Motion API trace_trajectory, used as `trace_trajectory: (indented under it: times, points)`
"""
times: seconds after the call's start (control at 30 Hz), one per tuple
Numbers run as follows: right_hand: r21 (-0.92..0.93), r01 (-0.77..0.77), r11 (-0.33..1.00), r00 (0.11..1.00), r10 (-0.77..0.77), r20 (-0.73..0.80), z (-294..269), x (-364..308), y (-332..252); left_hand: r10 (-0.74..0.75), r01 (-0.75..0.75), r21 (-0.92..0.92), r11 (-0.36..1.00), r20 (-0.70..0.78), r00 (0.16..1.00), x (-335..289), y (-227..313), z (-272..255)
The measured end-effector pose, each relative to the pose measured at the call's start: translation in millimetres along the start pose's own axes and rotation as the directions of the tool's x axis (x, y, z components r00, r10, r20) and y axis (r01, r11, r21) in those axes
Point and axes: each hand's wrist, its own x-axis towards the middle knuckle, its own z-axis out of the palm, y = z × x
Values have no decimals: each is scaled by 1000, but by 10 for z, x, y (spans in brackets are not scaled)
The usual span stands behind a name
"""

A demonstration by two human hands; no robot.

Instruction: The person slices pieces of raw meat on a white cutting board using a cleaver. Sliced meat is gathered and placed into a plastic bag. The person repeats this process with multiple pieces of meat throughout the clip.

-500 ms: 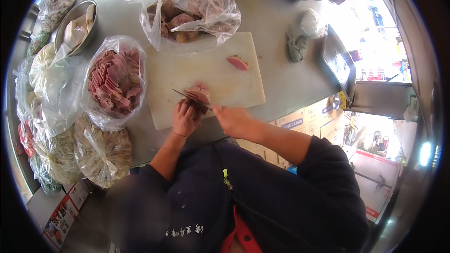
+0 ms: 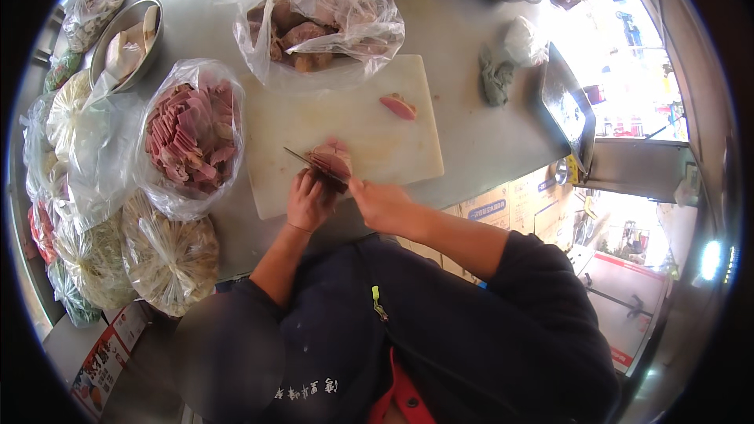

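A chunk of pink cooked meat (image 2: 335, 157) lies near the front of the white cutting board (image 2: 393, 153), partly cut into slices. My right hand (image 2: 382, 206) is closed round the handle of a knife (image 2: 294, 154), whose blade runs through or against the meat's near side, its tip sticking out to the left. Curled fingers of my left hand (image 2: 309, 199) press on the meat just on the near side of the blade; the part under them is mostly hidden. Farther right on the board rests a small pink meat piece (image 2: 399, 107).
Left of the board stands an open plastic bag of sliced meat (image 2: 192, 137). A bag of large meat chunks (image 2: 314, 27) overlaps the board's far edge. Several tied bags (image 2: 169, 255) crowd the left side. A grey-green cloth (image 2: 495, 77) and a dark tray (image 2: 567, 102) lie to the right.
My right hand has slid a little to the left, pushing the knife so its tip reaches farther out past the meat. My left hand stays nearly in place on the meat.
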Motion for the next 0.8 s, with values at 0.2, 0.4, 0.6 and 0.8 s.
trace_trajectory:
  times: [0.2,0.4,0.6,0.8]
  points:
    - [73,15,997,996,-8,-89,132,309,54,5,-5,24,1000,15,1000,-19,-15,-13]
    - [92,17,996,1000,-15,-20,-229,16,-25,20,-20,14,1000,-30,999,50,-28,-22]
    - [92,-21,996,1000,22,-6,14,32,43,19,-19,12,1000,-10,1000,51,-10,-19]
    - [89,44,995,999,-46,20,-32,91,24,46,-46,57,997,-6,999,11,-23,9]
